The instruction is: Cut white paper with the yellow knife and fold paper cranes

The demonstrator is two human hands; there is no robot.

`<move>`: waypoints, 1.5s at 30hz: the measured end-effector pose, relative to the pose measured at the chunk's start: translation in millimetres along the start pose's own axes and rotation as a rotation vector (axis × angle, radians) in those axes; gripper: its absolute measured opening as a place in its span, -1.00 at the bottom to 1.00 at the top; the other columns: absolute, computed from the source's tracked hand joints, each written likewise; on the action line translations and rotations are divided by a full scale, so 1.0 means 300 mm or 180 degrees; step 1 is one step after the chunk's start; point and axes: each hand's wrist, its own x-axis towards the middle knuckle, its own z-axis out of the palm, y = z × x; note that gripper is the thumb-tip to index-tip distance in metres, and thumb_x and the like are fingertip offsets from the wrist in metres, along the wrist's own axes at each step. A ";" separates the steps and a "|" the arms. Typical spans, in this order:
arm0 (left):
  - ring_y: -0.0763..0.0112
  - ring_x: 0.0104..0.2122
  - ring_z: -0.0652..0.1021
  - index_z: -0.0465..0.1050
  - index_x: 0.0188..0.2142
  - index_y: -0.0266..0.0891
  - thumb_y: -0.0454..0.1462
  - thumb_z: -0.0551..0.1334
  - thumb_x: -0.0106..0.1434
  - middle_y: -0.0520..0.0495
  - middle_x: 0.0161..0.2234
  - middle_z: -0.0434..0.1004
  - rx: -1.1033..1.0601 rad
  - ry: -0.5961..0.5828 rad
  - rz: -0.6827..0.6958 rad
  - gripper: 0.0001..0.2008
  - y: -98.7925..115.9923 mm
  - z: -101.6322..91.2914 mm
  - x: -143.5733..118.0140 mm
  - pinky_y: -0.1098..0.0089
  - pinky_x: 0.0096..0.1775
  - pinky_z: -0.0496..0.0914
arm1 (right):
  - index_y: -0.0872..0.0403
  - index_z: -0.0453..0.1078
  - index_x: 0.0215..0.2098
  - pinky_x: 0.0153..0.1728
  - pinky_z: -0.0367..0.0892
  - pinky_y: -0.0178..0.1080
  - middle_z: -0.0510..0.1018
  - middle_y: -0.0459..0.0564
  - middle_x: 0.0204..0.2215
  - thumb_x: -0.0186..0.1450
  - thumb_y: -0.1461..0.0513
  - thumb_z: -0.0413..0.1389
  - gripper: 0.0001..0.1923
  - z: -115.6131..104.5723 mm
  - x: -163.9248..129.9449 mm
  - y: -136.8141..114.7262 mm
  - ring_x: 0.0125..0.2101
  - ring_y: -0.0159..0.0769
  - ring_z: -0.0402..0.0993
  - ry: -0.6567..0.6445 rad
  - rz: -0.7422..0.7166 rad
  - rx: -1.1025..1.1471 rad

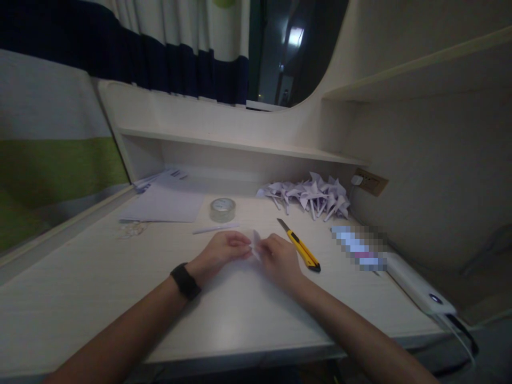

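Between my fingertips, above the middle of the desk, is a small folded piece of white paper (255, 245). My left hand (222, 250), with a black band on its wrist, pinches the paper's left side. On the other side my right hand (280, 258) grips it with thumb and fingers, which partly cover it. A thin rolled paper stick (216, 229) lies just beyond my left hand. To the right of my right hand rests a yellow utility knife (304, 250) with its blade out. A roll of clear tape (222, 209) sits behind the stick.
Several white paper pinwheels (316, 194) are heaped at the back right. Paper sheets (164, 200) lie at the back left, with small scraps (134, 230) in front. A blurred phone-like object (356, 248) and a white power strip (418, 285) line the right side, below a wall socket (371, 182).
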 end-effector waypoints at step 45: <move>0.45 -0.44 0.46 0.47 -0.40 -0.33 -0.26 0.40 0.03 -0.03 -0.46 0.47 0.0138 0.0080 0.0077 -0.80 0.027 0.032 -0.010 0.42 -0.36 0.33 | 0.07 0.47 -0.39 -0.35 0.29 -0.32 0.56 -0.02 -0.44 0.25 0.35 0.07 -0.86 -0.017 0.010 0.021 -0.41 -0.32 0.46 -0.0196 0.0084 0.0586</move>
